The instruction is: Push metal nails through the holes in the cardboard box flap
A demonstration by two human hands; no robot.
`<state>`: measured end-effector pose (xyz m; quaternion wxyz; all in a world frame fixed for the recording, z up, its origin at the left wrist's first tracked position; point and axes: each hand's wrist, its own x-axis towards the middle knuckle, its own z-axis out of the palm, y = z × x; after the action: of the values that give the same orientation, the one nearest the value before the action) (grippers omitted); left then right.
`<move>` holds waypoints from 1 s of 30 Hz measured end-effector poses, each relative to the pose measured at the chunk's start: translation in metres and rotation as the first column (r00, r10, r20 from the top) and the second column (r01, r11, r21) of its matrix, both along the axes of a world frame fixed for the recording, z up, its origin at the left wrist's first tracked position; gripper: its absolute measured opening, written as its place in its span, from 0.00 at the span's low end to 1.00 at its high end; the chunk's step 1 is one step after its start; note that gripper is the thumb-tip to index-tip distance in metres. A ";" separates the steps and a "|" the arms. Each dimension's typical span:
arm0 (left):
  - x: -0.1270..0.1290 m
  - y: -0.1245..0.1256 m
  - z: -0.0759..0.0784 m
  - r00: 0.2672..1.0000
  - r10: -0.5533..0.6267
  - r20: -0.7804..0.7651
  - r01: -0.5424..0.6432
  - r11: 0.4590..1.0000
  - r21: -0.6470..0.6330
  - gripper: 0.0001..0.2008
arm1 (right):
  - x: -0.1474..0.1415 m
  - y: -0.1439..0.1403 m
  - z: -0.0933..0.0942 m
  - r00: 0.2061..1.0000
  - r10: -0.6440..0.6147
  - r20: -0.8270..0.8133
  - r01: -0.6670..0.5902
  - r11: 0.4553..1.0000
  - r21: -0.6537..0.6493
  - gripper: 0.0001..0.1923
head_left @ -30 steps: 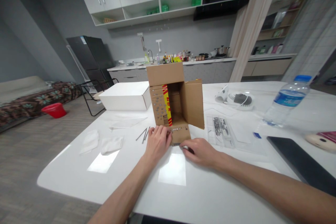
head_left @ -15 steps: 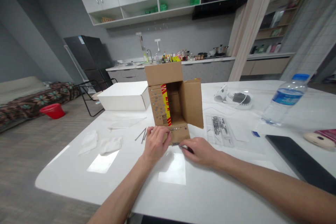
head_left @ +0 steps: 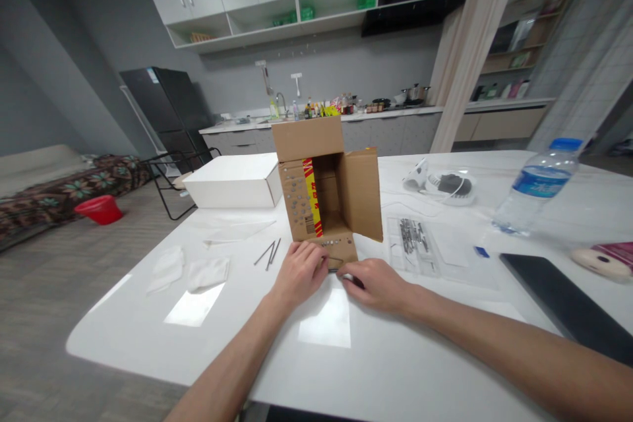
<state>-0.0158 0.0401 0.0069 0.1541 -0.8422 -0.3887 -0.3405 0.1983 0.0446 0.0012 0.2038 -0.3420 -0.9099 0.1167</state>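
An open cardboard box [head_left: 363,194] stands upright with its opening toward me. Screw heads dot its left flap [head_left: 295,201], and a row of them runs along the lower flap [head_left: 349,252], which lies forward on the table. My left hand [head_left: 302,271] is closed at that flap's left side, thumb and fingers pinching a thin dark metal rod [head_left: 335,258] that reaches over the flap. Beside it, my right hand [head_left: 373,282] rests closed at the flap's front right edge; what its fingers hold is hidden. Several long screws [head_left: 271,254] lie left of my left hand.
A clear plastic case [head_left: 414,244] of small metal parts lies right of the box. Further right are a water bottle [head_left: 537,184] and a dark flat slab [head_left: 564,300]. A white box [head_left: 235,181] and white cloths [head_left: 208,273] are on the left.
My left hand has moved slightly right and down, closer to my right hand. The thin rod now shows above the lower flap. My right hand has hardly moved.
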 end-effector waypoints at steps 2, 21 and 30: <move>0.000 0.000 -0.001 1.000 -0.008 -0.016 0.008 1.000 -0.017 0.04 | 0.000 0.000 0.000 1.000 0.002 0.002 -0.002 1.000 -0.002 0.12; 0.001 -0.002 -0.002 0.987 -0.046 -0.152 0.021 0.987 -0.162 0.05 | 0.000 0.001 0.000 1.000 -0.006 0.022 0.006 1.000 0.004 0.12; 0.000 -0.002 -0.003 0.983 -0.053 -0.173 0.021 0.983 -0.184 0.05 | 0.001 0.002 -0.004 1.000 0.005 0.017 -0.005 1.000 0.020 0.12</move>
<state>-0.0159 0.0385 0.0038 0.1042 -0.8868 -0.3871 -0.2300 0.1991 0.0470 -0.0031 0.1990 -0.3388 -0.9136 0.1052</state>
